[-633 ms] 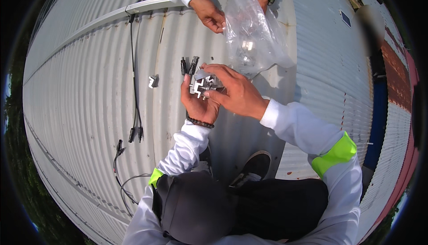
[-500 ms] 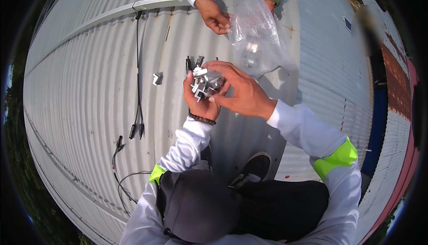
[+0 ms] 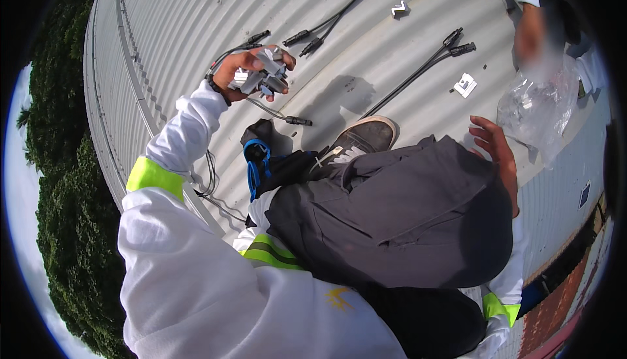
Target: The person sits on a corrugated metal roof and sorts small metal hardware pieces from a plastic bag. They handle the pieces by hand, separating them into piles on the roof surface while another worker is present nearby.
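My left hand (image 3: 228, 70) is stretched out to the left above the roof, its fingers closed around several silvery metal clamps (image 3: 261, 75). These small angled pieces are bunched in the palm and stick out past the fingers. On the other side, beyond my bent knee, my right hand (image 3: 498, 145) has its fingers apart and nothing in it. One loose clamp (image 3: 465, 85) rests on the roof above that hand, and another clamp (image 3: 400, 10) lies farther off.
Black cable connectors (image 3: 450, 44) lie on the corrugated metal roof (image 3: 339, 75), with more cable ends (image 3: 307, 42) near my left hand. At the right, a co-worker's hand (image 3: 530, 32) is by a clear plastic bag (image 3: 539, 107). My shoe (image 3: 372, 133) stands in the middle.
My hands were together around the clamps; now they are far apart. The left has carried the clamps leftward, and the right has let go and moved right. The view has turned.
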Tool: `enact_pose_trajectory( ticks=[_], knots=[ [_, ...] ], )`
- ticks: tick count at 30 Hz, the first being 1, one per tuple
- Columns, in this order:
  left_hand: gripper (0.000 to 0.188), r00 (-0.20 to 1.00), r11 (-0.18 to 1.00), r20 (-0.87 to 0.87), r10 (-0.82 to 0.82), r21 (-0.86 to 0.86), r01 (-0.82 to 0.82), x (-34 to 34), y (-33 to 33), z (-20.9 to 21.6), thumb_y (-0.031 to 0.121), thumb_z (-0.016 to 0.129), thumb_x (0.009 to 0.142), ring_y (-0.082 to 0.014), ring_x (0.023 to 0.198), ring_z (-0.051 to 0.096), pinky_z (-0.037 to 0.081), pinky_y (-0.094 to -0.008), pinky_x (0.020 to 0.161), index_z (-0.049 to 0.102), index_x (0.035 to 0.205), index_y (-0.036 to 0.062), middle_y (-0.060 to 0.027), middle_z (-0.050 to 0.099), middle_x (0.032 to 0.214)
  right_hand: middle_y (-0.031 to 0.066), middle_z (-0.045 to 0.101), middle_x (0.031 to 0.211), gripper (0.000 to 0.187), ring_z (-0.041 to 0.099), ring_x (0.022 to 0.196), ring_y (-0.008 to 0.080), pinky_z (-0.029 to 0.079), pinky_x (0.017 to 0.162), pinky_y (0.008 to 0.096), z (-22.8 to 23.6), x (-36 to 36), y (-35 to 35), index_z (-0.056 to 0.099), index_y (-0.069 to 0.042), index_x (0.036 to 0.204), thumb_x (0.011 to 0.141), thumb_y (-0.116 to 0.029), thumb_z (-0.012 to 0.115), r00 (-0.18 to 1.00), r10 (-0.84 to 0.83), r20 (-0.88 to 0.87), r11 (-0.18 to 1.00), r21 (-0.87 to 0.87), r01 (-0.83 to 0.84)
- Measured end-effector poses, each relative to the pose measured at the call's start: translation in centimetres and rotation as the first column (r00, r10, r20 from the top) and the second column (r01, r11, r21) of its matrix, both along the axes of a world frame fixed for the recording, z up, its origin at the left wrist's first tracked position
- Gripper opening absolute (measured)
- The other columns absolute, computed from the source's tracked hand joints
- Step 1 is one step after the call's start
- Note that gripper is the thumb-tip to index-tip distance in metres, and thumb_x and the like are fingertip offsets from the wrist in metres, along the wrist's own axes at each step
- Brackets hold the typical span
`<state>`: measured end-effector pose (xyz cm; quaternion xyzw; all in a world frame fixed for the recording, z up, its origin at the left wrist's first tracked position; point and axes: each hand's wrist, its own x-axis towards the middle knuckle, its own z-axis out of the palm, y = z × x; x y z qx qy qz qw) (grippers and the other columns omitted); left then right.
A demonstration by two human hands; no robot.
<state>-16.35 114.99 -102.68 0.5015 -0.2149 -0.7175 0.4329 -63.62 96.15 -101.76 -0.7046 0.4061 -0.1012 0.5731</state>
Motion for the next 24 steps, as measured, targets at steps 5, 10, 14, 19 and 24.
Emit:
enact_pose_trajectory(
  ticks=[5,10,14,19,24],
  knots=[
    [0.059,0.967,0.910,0.210,0.145,0.355,-0.214,2.2,15.6,2.8,0.024,0.060,0.065,-0.0304,0.087,0.071,0.060,-0.0391,0.058,0.050,0.121,0.0085,-0.0112,0.058,0.115,0.0076,0.059,0.128,0.046,0.059,0.113,0.0219,0.045,0.099,0.0361,-2.4,0.2,-0.1,0.056,-0.006,0.128,0.083,-0.004,0.063,0.993,0.094,-0.069,0.985,0.151,-0.083],
    [0.058,0.957,0.770,0.223,0.186,0.572,-0.283,-1.1,23.9,0.7,0.027,0.060,0.062,-0.0275,0.085,0.069,0.054,-0.0390,0.059,0.057,0.116,0.0049,-0.0093,0.061,0.107,0.0075,0.061,0.123,0.045,0.059,0.111,0.0206,0.044,0.099,0.0352,-3.1,0.1,-0.9,0.057,-0.006,0.127,0.082,-0.007,0.060,0.984,0.141,-0.107,0.987,0.096,-0.131],
    [0.051,0.986,0.739,0.061,0.158,0.655,-0.159,-4.9,25.8,-3.7,0.010,0.059,0.071,-0.0180,0.084,0.068,0.056,-0.0347,0.067,0.056,0.121,0.0035,-0.0062,0.065,0.098,0.0077,0.062,0.121,0.044,0.060,0.108,0.0206,0.044,0.098,0.0342,-3.4,0.2,-1.1,0.057,-0.007,0.126,0.082,-0.007,0.059,0.979,0.124,-0.163,0.981,0.170,-0.096],
    [0.061,0.930,0.793,0.236,0.283,0.488,-0.365,-10.1,26.2,-8.0,0.006,0.061,0.078,-0.0141,0.104,0.061,0.049,-0.0291,0.090,0.049,0.137,0.0080,-0.0032,0.062,0.123,0.0076,0.062,0.120,0.044,0.062,0.106,0.0209,0.047,0.095,0.0342,-4.4,-0.3,-0.9,0.058,-0.007,0.126,0.082,-0.004,0.061,0.987,0.144,-0.072,0.973,0.194,-0.128],
    [0.056,0.909,0.783,0.233,0.346,0.463,-0.417,-11.9,27.7,-8.1,0.010,0.063,0.087,-0.0238,0.113,0.061,0.051,-0.0370,0.097,0.046,0.141,0.0067,-0.0103,0.059,0.130,0.0105,0.062,0.117,0.042,0.065,0.099,0.0260,0.052,0.085,0.0360,-4.9,-1.4,-1.0,0.057,-0.008,0.123,0.084,-0.014,0.072,0.971,0.233,-0.057,0.965,-0.113,-0.238]
  ],
)
